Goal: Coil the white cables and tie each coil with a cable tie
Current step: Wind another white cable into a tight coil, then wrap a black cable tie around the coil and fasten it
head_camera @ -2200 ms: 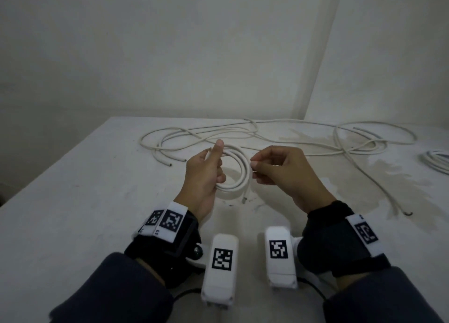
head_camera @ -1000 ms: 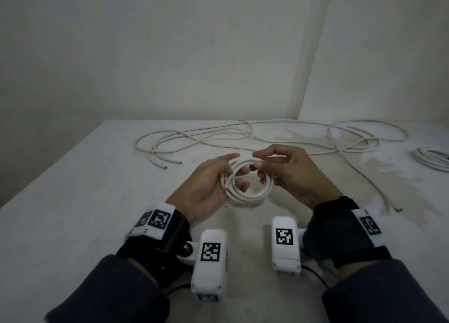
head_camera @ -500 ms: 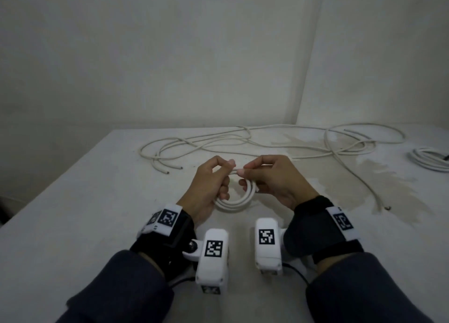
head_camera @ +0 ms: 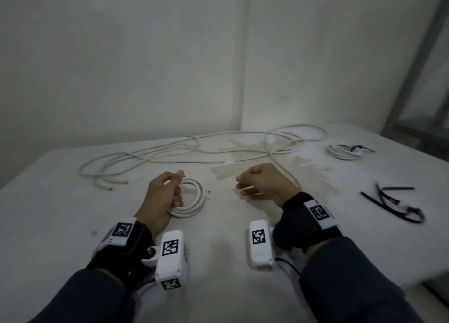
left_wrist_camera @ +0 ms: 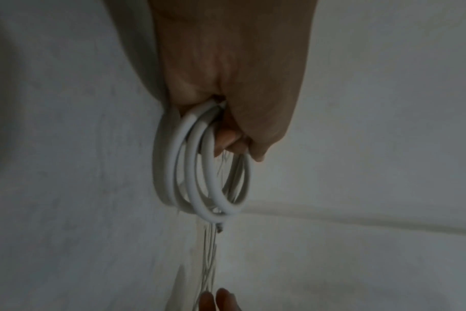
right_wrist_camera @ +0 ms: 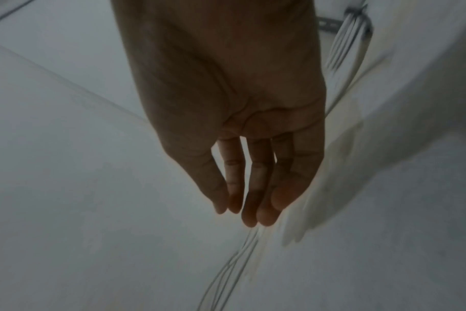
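Note:
My left hand [head_camera: 167,191] grips a small coil of white cable [head_camera: 192,198] just above the table; the left wrist view shows three loops of the coil [left_wrist_camera: 200,178] pinched between curled fingers. My right hand [head_camera: 257,184] hovers to the right of the coil, empty, its fingers [right_wrist_camera: 253,189] loosely extended. Several black cable ties [head_camera: 393,203] lie on the table at the right. Long loose white cables [head_camera: 194,150] sprawl across the far side of the table. A finished coil [head_camera: 342,150] with a black tie sits at the far right.
The white table [head_camera: 73,213] has a brownish stain [head_camera: 243,169] near its middle. Walls meet in a corner behind it. A metal frame [head_camera: 413,118] stands at the far right. The table's right edge drops off near the ties.
My right hand has let go of the coil and moved off to the right. The left hand keeps the coil. The view has swung right, showing the black ties.

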Tool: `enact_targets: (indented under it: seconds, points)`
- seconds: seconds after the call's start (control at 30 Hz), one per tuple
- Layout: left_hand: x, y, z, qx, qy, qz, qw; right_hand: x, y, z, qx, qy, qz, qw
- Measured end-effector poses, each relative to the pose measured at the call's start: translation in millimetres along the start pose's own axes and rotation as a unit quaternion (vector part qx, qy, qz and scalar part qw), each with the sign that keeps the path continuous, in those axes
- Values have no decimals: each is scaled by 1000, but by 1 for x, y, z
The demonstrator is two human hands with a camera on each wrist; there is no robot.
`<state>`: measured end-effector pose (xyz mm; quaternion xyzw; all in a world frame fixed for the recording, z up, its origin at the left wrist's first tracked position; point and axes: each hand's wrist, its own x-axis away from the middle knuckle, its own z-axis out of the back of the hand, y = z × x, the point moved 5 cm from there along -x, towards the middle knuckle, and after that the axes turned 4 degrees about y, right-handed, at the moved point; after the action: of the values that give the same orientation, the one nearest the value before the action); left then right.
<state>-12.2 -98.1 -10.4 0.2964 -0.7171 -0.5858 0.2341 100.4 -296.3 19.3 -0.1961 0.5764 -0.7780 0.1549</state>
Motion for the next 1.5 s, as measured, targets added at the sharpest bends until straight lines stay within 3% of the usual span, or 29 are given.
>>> enact_targets:
  seconds: [0.2,0.37,0.5,0.7,0.83,1.1,1.5]
  points:
    - [6,-15,-85,29,-45,21,998,4,23,116,128,176,-18,976]
    - [16,-31,-137,34,-80,51,995,27,38,200,100,265,-42,958]
    - [23,-35,-157,13,-107,45,993,32,56,256,232,343,-101,905]
    - [22,-38,-160,-18,-127,27,991,31,69,271,372,313,-174,857]
    - [22,-39,-161,-24,-130,22,991,29,70,272,410,311,-176,839]
    - [22,-38,-160,-15,-136,19,990,16,72,271,448,279,-173,832]
    - [25,-37,-160,-10,-158,18,987,18,72,270,413,283,-146,853]
